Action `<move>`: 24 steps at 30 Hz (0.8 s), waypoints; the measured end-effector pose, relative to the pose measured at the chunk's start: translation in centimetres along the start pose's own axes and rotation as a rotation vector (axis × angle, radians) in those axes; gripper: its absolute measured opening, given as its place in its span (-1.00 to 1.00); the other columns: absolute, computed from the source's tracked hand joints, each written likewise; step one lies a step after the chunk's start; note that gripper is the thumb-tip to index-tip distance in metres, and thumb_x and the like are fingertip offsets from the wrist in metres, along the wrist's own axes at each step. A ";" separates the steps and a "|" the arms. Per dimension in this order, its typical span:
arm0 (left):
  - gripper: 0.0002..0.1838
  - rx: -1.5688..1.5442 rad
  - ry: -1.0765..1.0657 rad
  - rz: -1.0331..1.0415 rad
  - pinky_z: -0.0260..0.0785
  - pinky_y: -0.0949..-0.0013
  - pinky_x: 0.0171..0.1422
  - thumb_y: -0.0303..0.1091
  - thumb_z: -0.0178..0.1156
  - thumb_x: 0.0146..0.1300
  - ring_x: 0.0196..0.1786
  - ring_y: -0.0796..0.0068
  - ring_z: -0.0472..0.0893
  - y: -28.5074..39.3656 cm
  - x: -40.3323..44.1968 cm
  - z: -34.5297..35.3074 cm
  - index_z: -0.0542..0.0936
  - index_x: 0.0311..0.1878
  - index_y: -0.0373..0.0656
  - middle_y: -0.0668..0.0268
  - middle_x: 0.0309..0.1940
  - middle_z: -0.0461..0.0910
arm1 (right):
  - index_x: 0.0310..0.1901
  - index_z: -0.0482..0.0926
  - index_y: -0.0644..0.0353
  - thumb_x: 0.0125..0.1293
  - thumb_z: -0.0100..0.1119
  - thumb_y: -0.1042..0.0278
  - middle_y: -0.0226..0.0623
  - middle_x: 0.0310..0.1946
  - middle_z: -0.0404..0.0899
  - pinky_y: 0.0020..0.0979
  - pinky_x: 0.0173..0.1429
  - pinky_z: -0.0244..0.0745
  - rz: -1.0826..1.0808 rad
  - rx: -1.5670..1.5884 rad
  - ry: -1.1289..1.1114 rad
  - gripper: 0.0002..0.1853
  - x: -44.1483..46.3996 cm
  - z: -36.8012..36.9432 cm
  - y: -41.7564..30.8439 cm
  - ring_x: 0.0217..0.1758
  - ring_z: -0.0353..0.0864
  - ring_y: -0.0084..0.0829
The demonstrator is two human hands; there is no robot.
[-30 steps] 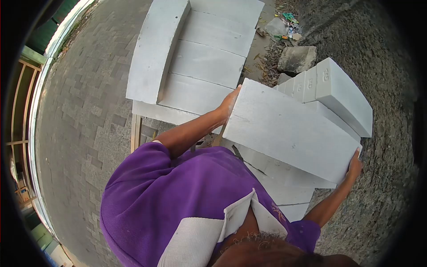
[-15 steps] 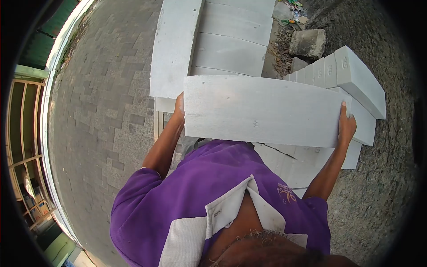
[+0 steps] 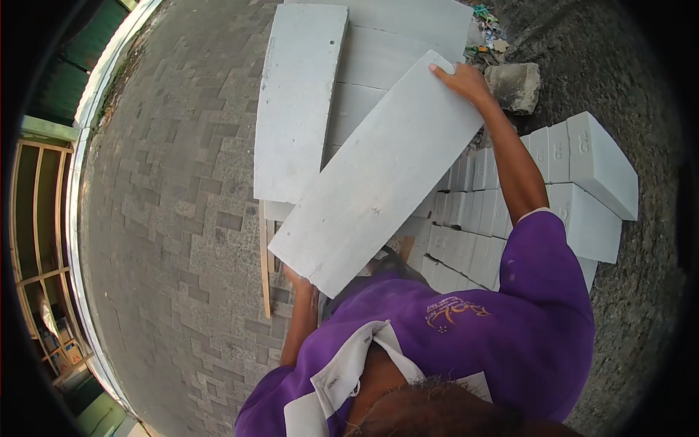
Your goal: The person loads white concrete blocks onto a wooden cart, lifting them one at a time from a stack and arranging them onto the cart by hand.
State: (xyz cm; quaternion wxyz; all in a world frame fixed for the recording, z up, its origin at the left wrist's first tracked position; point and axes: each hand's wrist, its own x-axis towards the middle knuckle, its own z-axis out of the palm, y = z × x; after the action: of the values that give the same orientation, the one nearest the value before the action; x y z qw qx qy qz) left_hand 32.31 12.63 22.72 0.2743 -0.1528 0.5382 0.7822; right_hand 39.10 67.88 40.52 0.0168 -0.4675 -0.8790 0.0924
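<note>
A long white block (image 3: 371, 175) is held between my two hands, slanting from lower left to upper right. My left hand (image 3: 300, 280) grips its lower-left end, the fingers mostly hidden beneath it. At the upper-right end my right hand (image 3: 464, 81) is closed round the edge, thumb on the top face. Behind the held block lies a layer of white blocks (image 3: 397, 47), with another white block (image 3: 298, 102) lying lengthwise on its left side. The held block covers part of that layer.
Rows of stacked white blocks (image 3: 568, 153) stand at the right, beside rough ground (image 3: 619, 313). A grey stone chunk (image 3: 513, 87) and litter (image 3: 489, 33) lie behind them. Wooden strips (image 3: 266, 269) stick out beneath the left stack, over grey paving (image 3: 167, 182).
The held block has turned from nearly level to a steep diagonal and moved left. My right hand has swung up and away, while my left hand has come down nearer my body.
</note>
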 end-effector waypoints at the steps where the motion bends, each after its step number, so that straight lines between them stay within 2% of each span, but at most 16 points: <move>1: -0.46 -0.006 0.011 -0.004 0.63 0.16 0.10 -0.14 -0.19 0.52 0.10 0.13 0.67 -1.7 0.1 0.5 0.36 0.37 -0.33 0.04 0.18 0.56 | 0.03 0.63 0.53 0.17 0.05 -0.57 0.28 -0.11 0.67 -0.08 0.14 0.55 -0.043 0.014 -0.060 0.02 2.4 -0.1 -1.9 0.02 0.70 0.07; 4: -0.44 -0.162 0.015 -0.045 0.62 0.13 0.11 -0.06 -0.16 0.52 0.14 0.11 0.65 -5.9 -0.5 3.4 0.36 0.40 -0.25 0.09 0.23 0.53 | 0.10 0.60 0.50 0.19 0.03 -0.56 0.21 -0.12 0.68 -0.13 0.13 0.57 -0.204 -0.065 -0.038 0.02 10.0 1.8 -5.6 0.00 0.71 0.01; 5: -0.43 -0.317 -0.003 -0.176 0.58 0.07 0.16 -0.03 -0.15 0.51 0.17 0.10 0.62 -6.3 -0.5 5.6 0.36 0.40 -0.22 0.12 0.24 0.53 | 0.10 0.60 0.50 0.19 0.03 -0.56 0.21 -0.12 0.68 -0.13 0.13 0.57 -0.219 -0.068 -0.042 0.02 11.9 1.8 -6.9 0.00 0.71 0.01; 6: -0.42 -0.472 -0.017 -0.308 0.55 0.01 0.20 0.00 -0.15 0.50 0.21 0.09 0.60 -6.8 -0.6 7.2 0.37 0.40 -0.20 0.15 0.24 0.54 | 0.14 0.61 0.40 0.22 0.02 -0.55 0.13 -0.06 0.69 -0.14 0.13 0.58 -0.263 -0.101 -0.027 -0.04 13.5 1.5 -8.2 0.01 0.71 -0.02; 7: -0.42 -0.482 0.001 -0.306 0.55 0.01 0.20 0.00 -0.15 0.50 0.21 0.09 0.60 -7.9 -0.4 8.1 0.37 0.40 -0.20 0.15 0.24 0.54 | 0.18 0.61 0.30 0.26 0.01 -0.53 0.05 0.00 0.69 -0.15 0.13 0.58 -0.306 -0.133 -0.014 -0.09 14.8 1.5 -9.0 0.03 0.71 -0.06; 8: -0.42 -0.500 0.009 -0.357 0.51 -0.02 0.26 0.02 -0.13 0.49 0.24 0.09 0.57 -8.8 0.0 9.0 0.37 0.40 -0.17 0.19 0.25 0.54 | 0.18 0.61 0.30 0.26 0.01 -0.53 0.05 0.00 0.69 -0.15 0.13 0.58 -0.320 -0.134 -0.023 -0.09 16.7 2.2 -9.2 0.03 0.71 -0.06; 10: -0.41 -0.533 0.015 -0.397 0.46 -0.05 0.31 0.05 -0.12 0.49 0.28 0.09 0.54 -10.2 2.1 10.8 0.38 0.40 -0.13 0.22 0.26 0.53 | 0.07 0.61 0.45 0.18 0.24 -0.32 0.20 -0.04 0.67 -0.09 0.25 0.51 -0.419 -0.138 0.009 -0.19 20.8 3.0 -9.8 0.11 0.65 0.10; 13: -0.43 -0.489 0.073 -0.418 0.42 -0.06 0.35 0.04 -0.11 0.49 0.33 0.13 0.50 -11.6 3.9 11.5 0.39 0.40 -0.11 0.25 0.28 0.52 | 0.11 0.58 0.46 0.17 0.20 -0.40 0.23 0.00 0.64 -0.04 0.24 0.51 -0.469 -0.112 0.032 -0.11 23.8 5.3 -9.4 0.09 0.64 0.13; 16: -0.42 -0.441 0.151 -0.416 0.40 -0.07 0.37 0.05 -0.10 0.49 0.35 0.11 0.48 -11.4 5.6 12.5 0.37 0.41 -0.10 0.23 0.30 0.49 | 0.14 0.56 0.46 0.17 0.18 -0.46 0.23 0.00 0.64 -0.06 0.26 0.50 -0.396 0.093 0.125 -0.06 22.0 6.2 -8.4 0.10 0.64 0.13; 17: -0.36 -0.420 0.163 -0.439 0.35 -0.14 0.39 0.15 -0.12 0.48 0.37 0.06 0.44 -10.9 5.9 13.3 0.35 0.42 -0.09 0.20 0.35 0.43 | 0.14 0.56 0.46 0.17 0.18 -0.46 0.23 0.00 0.64 -0.06 0.26 0.50 -0.397 0.088 0.084 -0.06 21.9 6.8 -8.1 0.10 0.64 0.13; 19: -0.30 -0.399 0.192 -0.517 0.27 -0.20 0.44 0.25 -0.16 0.47 0.41 0.00 0.38 -11.6 7.0 13.1 0.33 0.44 -0.09 0.11 0.39 0.37 | 0.14 0.56 0.46 0.16 0.17 -0.51 0.25 0.01 0.63 -0.09 0.27 0.49 -0.464 0.060 0.275 -0.03 22.1 8.0 -8.1 0.14 0.62 0.11; 20: -0.28 -0.381 0.340 -0.581 0.28 -0.17 0.43 0.27 -0.20 0.48 0.39 0.00 0.41 -12.7 7.9 12.4 0.33 0.43 -0.10 0.10 0.39 0.37 | 0.14 0.55 0.48 0.16 0.19 -0.50 0.29 0.04 0.61 -0.11 0.30 0.46 -0.478 0.036 0.319 -0.02 22.5 8.8 -7.9 0.19 0.60 0.09; 21: -0.26 -0.381 0.360 -0.565 0.29 -0.16 0.42 0.31 -0.22 0.48 0.38 0.00 0.42 -13.9 8.0 11.4 0.33 0.43 -0.10 0.13 0.40 0.37 | 0.14 0.55 0.50 0.19 0.21 -0.45 0.30 0.06 0.60 -0.13 0.32 0.44 -0.417 0.078 0.250 -0.05 20.7 7.4 -8.9 0.22 0.57 0.09; 22: -0.24 -0.394 0.366 -0.541 0.28 -0.14 0.42 0.34 -0.23 0.47 0.39 0.04 0.40 -13.9 8.4 11.6 0.33 0.43 -0.09 0.17 0.42 0.35 | 0.13 0.54 0.52 0.21 0.21 -0.42 0.29 0.04 0.61 -0.14 0.32 0.44 -0.525 0.082 0.322 -0.07 21.7 8.5 -8.2 0.21 0.58 0.11; 23: -0.26 -0.419 0.423 -0.567 0.08 -0.14 0.54 0.27 -0.17 0.46 0.48 0.03 0.30 -13.7 8.9 11.8 0.32 0.44 -0.13 0.11 0.45 0.32 | 0.13 0.54 0.54 0.21 0.23 -0.40 0.31 0.03 0.60 -0.14 0.31 0.45 -0.528 0.082 0.321 -0.07 21.7 8.3 -8.5 0.20 0.57 0.14; 24: -0.28 -0.428 0.468 -0.568 0.09 -0.16 0.53 0.25 -0.19 0.47 0.48 0.03 0.31 -12.8 8.9 12.4 0.34 0.43 -0.12 0.11 0.44 0.34 | 0.07 0.58 0.53 0.27 0.17 -0.36 0.31 -0.02 0.62 -0.12 0.27 0.47 -0.537 0.096 0.317 -0.14 21.0 8.2 -9.0 0.15 0.60 0.15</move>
State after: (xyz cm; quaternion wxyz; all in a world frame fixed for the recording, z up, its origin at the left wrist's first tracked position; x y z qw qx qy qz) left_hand 33.46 29.90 12.85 0.3115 -0.5217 0.3480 0.7139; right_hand 19.00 79.06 32.85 0.1995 -0.2258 -0.9521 0.0523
